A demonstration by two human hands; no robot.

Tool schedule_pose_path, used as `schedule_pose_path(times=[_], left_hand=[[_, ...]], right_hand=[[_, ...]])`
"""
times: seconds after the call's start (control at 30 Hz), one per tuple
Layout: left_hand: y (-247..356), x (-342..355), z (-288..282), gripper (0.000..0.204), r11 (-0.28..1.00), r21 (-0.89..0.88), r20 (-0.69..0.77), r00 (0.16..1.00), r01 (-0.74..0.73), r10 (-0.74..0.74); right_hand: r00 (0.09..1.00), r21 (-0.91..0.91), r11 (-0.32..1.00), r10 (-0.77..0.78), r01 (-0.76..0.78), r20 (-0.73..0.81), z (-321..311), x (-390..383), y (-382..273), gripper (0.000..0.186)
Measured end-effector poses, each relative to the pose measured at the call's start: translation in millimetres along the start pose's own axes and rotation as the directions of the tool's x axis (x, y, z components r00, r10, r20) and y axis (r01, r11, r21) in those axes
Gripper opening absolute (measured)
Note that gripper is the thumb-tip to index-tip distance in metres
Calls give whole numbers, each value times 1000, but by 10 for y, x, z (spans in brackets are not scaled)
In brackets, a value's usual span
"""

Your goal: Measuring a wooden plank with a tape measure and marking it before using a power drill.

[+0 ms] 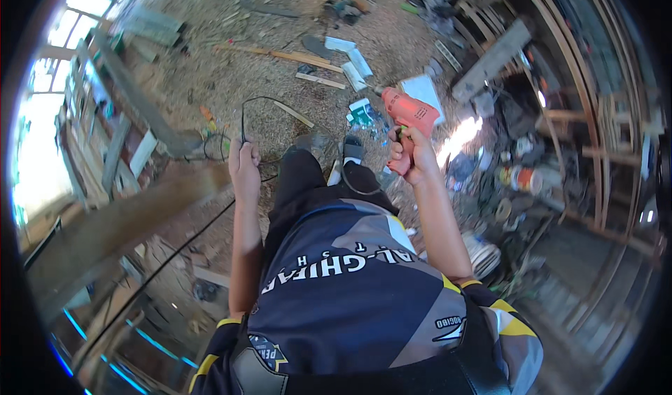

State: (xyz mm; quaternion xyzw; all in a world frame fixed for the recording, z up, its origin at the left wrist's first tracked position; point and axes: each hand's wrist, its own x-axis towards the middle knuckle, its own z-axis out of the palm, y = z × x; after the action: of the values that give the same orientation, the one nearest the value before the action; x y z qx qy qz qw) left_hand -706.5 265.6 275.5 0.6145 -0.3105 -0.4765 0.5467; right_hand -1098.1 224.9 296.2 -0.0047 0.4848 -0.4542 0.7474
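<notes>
In my right hand [414,153] is a red power drill [411,111], its handle wrapped by my fingers and its nose pointing up and away from me to the left. A thin bit seems to stick out of its front end. My left hand [244,163] is closed around a thin black cable [243,118], which arches up from the fist and bends over to the right. Both hands are held apart in front of my body, above the ground. Where the cable's far end goes I cannot make out.
Wood shavings cover the ground [273,66], with wooden strips [301,58] and white pieces [359,62] scattered on it. A thick wooden beam [140,213] lies at my left. Timber racks [581,108] and piled clutter [521,178] stand on the right. A black cord [168,258] runs at lower left.
</notes>
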Motion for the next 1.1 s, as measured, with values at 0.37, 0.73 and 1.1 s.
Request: schedule_pose_path(times=[0.37,0.73,1.1], left_hand=[[236,793,515,16,989,52,-236,961,-137,146],[236,2316,-225,22,995,-87,-460,888,-53,7],[800,2961,-1386,24,966,-45,-710,689,-253,148]], right_hand=[[996,-583,808,83,-86,-32,1008,1272,-1048,13],[977,-900,433,210,-60,36,3381,2735,-868,28],[882,-963,232,412,140,228,5687,3561,-41,20]])
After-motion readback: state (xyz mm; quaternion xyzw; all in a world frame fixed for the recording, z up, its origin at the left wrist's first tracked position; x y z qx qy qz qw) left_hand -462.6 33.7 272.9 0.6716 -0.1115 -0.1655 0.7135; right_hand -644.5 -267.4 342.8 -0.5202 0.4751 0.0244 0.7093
